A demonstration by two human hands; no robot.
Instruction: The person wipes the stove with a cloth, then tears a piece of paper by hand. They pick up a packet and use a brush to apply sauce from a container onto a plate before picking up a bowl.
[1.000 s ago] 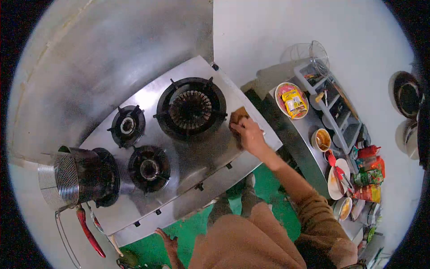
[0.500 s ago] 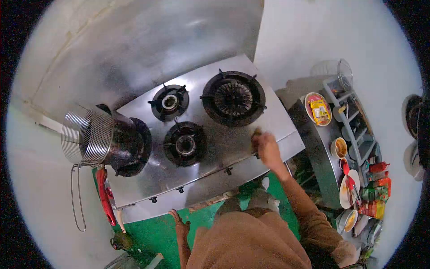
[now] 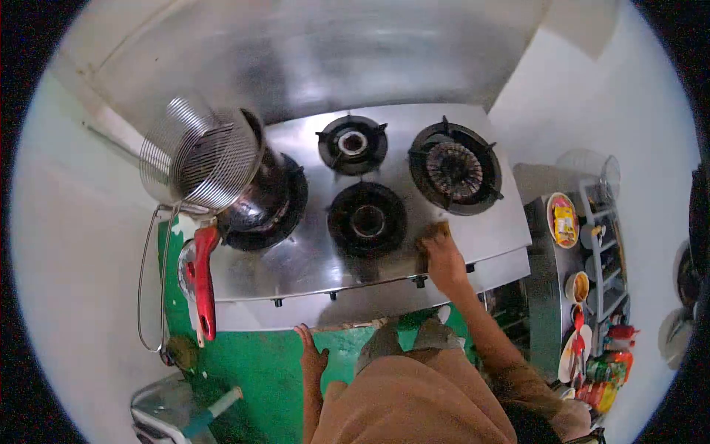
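Sponge (image 3: 433, 232), brown, lay on the steel stove top (image 3: 310, 260) near its front edge, just beside the front burner (image 3: 367, 220). Right hand (image 3: 446, 260) pressed on it, fingers gripping; left hand (image 3: 313, 360) hung empty and loosely open below the stove front.

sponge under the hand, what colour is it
Brownish tan. The sponge shows in the head view, under the right hand on the stovetop.

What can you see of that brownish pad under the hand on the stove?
The pad is a small brownish-orange scrubbing piece, soft-looking, mostly covered by the right hand, which presses it flat on the steel stovetop just in front of the large burner, right of the front middle burner. Only its far edge shows.
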